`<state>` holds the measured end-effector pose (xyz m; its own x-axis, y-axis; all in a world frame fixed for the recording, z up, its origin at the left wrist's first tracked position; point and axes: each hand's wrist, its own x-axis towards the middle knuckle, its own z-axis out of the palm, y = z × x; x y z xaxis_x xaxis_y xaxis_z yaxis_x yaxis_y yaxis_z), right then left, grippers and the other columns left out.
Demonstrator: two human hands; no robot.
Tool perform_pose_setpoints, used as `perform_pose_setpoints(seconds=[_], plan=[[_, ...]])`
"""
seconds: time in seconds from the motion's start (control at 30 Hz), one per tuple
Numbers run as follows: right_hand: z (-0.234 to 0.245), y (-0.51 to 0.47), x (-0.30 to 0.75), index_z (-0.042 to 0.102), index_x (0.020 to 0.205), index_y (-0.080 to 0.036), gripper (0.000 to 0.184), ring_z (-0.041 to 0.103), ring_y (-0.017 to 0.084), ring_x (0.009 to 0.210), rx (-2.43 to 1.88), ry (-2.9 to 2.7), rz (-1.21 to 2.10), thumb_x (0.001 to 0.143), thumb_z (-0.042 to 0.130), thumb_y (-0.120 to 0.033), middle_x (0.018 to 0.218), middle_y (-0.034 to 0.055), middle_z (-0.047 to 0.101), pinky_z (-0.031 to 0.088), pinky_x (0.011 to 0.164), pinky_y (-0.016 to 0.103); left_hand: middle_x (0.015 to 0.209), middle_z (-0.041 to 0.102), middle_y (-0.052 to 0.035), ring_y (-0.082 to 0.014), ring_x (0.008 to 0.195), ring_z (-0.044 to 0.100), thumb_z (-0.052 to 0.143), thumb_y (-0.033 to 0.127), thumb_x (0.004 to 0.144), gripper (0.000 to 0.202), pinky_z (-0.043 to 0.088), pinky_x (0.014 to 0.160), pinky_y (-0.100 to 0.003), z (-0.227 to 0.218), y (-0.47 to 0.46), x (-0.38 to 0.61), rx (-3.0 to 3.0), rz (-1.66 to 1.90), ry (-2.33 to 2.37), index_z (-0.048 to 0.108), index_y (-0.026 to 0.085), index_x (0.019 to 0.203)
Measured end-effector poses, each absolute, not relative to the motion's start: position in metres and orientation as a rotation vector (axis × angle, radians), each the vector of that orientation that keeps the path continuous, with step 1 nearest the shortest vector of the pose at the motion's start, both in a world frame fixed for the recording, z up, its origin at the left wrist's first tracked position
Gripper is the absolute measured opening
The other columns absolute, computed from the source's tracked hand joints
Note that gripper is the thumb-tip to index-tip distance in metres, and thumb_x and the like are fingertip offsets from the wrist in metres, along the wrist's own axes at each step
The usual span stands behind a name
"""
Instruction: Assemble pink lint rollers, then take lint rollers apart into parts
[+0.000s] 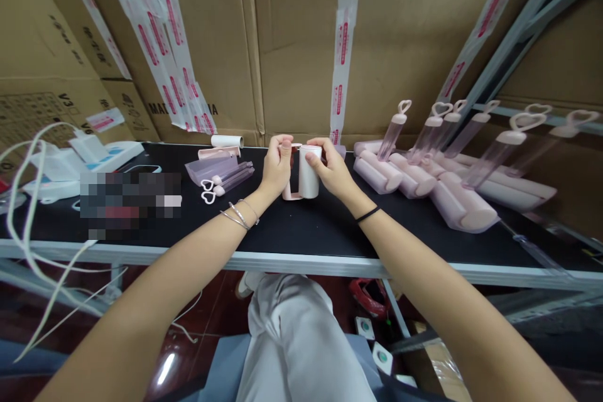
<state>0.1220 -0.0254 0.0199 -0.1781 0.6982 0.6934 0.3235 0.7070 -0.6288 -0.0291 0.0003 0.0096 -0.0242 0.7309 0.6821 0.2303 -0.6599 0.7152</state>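
Observation:
Over the middle of the black table, my left hand (277,169) grips a pale pink roller frame (294,196), its fingers wrapped around the side. My right hand (332,169) is closed around the upper part of a white lint roll (309,177), thumb pressed on its near side. The roll stands upright beside the frame's side bar, its top partly covered by my fingers. Left of my hands lie another white roll (227,141), a clear purple cover (214,169) and heart-ended handles (230,181).
On the right stand several pink lint rollers (464,204) with clear purple handles sticking up. A white power strip (110,157) with cables sits at the left, near a blurred dark patch. Cardboard (296,44) walls the back; a metal rail (301,262) edges the table's front.

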Motion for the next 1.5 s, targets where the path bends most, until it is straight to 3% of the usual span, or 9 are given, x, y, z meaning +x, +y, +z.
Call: perform_pose_setpoints(seconds=[0.17,0.3,0.43,0.7,0.93,1.13,1.27,1.4,1.5], plan=[[0.019,-0.025,0.120,0.045,0.110,-0.020,0.039,0.058,0.020,0.094,-0.811,-1.820,0.413,0.087,0.050,-0.051,0.108,0.0081,0.061,0.045,0.085,0.035,0.076,0.056,-0.0007,-0.0126,0.064,0.055,0.031,0.069,0.089,0.054,0.045,0.063,-0.027,0.005,0.003,-0.029,1.911,1.857,0.973,0.051,0.021,0.105],[0.014,-0.025,0.115,0.038,0.112,-0.019,0.050,0.057,0.022,0.098,-0.818,-1.833,0.370,0.074,0.062,-0.042,0.113,0.0118,0.055,0.045,0.089,0.038,0.086,0.062,-0.0043,-0.0138,0.071,0.058,0.033,0.070,0.088,0.056,0.046,0.066,-0.028,0.009,0.000,-0.029,1.956,1.855,0.930,0.053,0.020,0.101],[0.013,-0.025,0.111,0.036,0.111,-0.020,0.053,0.058,0.022,0.092,-0.861,-1.776,0.369,0.067,0.062,-0.035,0.110,0.0102,0.056,0.047,0.086,0.038,0.079,0.063,-0.0033,-0.0135,0.069,0.058,0.040,0.070,0.086,0.055,0.045,0.063,-0.026,0.023,-0.006,-0.033,1.989,1.729,0.929,0.060,0.018,0.090],[0.035,-0.037,0.100,0.043,0.113,-0.018,0.055,0.060,0.023,0.087,-0.912,-1.865,0.230,0.060,0.056,-0.021,0.104,0.0077,0.063,0.047,0.079,0.037,0.050,0.040,0.0077,-0.0075,0.042,0.038,0.058,0.033,0.087,0.019,0.034,0.046,-0.022,0.050,-0.014,-0.027,1.276,1.615,0.793,0.055,0.018,0.075],[0.021,-0.030,0.120,0.053,0.099,-0.021,0.041,0.059,0.029,0.099,-1.180,-2.236,-0.137,0.061,0.051,-0.005,0.103,0.0079,0.064,0.044,0.084,0.044,0.046,0.037,0.0088,-0.0058,0.038,0.035,0.069,0.033,0.078,0.030,0.031,0.041,-0.021,0.063,-0.008,-0.060,1.102,1.670,0.716,0.045,0.021,0.065],[0.029,-0.021,0.131,0.039,0.119,-0.020,0.048,0.053,0.027,0.113,-0.849,-1.786,-0.039,0.074,0.057,-0.021,0.119,0.0120,0.053,0.042,0.098,0.045,0.042,0.027,0.0097,-0.0064,0.033,0.027,0.063,0.045,0.080,0.036,0.027,0.037,-0.021,0.061,-0.001,-0.074,0.929,1.494,0.687,0.039,0.022,0.064],[0.035,-0.029,0.126,0.033,0.121,-0.023,0.056,0.054,0.025,0.107,-0.752,-1.756,0.162,0.078,0.062,-0.042,0.118,0.0100,0.051,0.045,0.094,0.044,0.045,0.031,0.0089,-0.0059,0.033,0.028,0.062,0.052,0.077,0.037,0.023,0.036,-0.021,0.060,-0.012,-0.060,0.937,1.322,0.687,0.043,0.021,0.067],[0.030,-0.035,0.120,0.036,0.115,-0.022,0.059,0.058,0.023,0.094,-0.778,-2.003,0.407,0.072,0.067,-0.046,0.108,0.0072,0.055,0.047,0.087,0.041,0.044,0.033,0.0085,-0.0059,0.033,0.028,0.060,0.058,0.078,0.041,0.022,0.036,-0.021,0.057,-0.018,-0.050,0.960,1.214,0.704,0.046,0.020,0.069],[0.026,-0.034,0.112,0.033,0.121,-0.020,0.066,0.059,0.024,0.096,-0.738,-2.070,0.510,0.072,0.067,-0.048,0.114,0.0102,0.056,0.046,0.088,0.041,0.049,0.045,0.0049,-0.0080,0.037,0.039,0.056,0.060,0.081,0.043,0.033,0.041,-0.021,0.053,-0.018,-0.044,0.982,1.218,0.699,0.049,0.019,0.072]])
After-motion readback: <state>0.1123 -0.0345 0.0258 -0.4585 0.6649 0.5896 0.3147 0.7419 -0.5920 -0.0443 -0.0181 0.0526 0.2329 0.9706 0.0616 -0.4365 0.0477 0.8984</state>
